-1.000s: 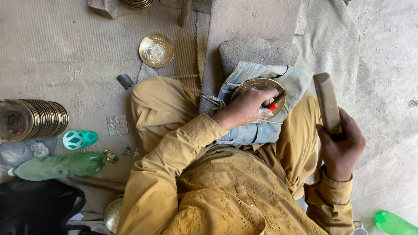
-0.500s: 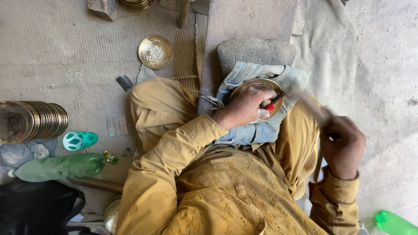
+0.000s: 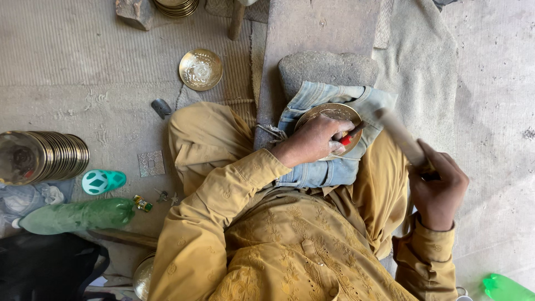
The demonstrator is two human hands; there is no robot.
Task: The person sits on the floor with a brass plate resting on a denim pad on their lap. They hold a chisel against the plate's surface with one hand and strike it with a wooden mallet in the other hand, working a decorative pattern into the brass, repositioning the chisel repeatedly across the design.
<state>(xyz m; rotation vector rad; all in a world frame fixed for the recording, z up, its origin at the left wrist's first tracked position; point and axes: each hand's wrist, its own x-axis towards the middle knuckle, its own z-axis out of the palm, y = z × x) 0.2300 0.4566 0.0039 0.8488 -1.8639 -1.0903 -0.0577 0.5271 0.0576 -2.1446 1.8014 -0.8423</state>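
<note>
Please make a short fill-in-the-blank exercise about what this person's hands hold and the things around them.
The left hand presses a red-handled tool onto a round ____ dish.
The dish rests on folded ____ cloth.
The right hand grips a ____, blurred.
On the floor at the left lies a ____ plastic bottle.

Missing words: brass; denim; hammer; green

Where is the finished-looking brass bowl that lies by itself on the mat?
In the head view the lone brass bowl lies upper left of centre on the mat, just beyond the person's bent knee, apart from both hands.
</note>
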